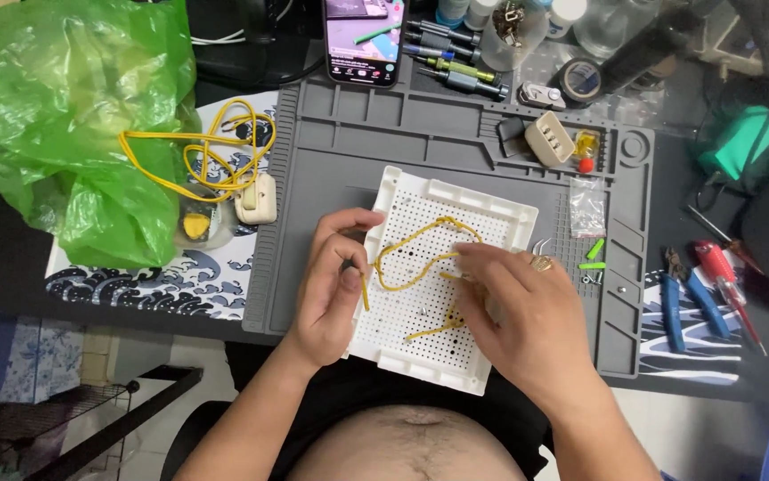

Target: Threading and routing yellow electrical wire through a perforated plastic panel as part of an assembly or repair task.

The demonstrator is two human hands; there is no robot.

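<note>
A white perforated tray [491, 209] lies on the grey work mat [313, 191] in front of me. A yellow wire [406, 240] loops across the tray's holes. My left hand [331, 289] grips the tray's left edge and pinches one end of the wire between thumb and fingers. My right hand [527, 325], with a ring on one finger, rests on the tray's right half, fingertips pressing the wire near its middle. The lower stretch of wire disappears under that hand.
A green plastic bag [73, 125] and a coil of yellow wire [197, 151] lie at left. A phone [365, 40], screwdrivers [455, 62] and tape roll [580, 80] sit at the back. Blue pliers [674, 298] and a red screwdriver [727, 285] lie at right.
</note>
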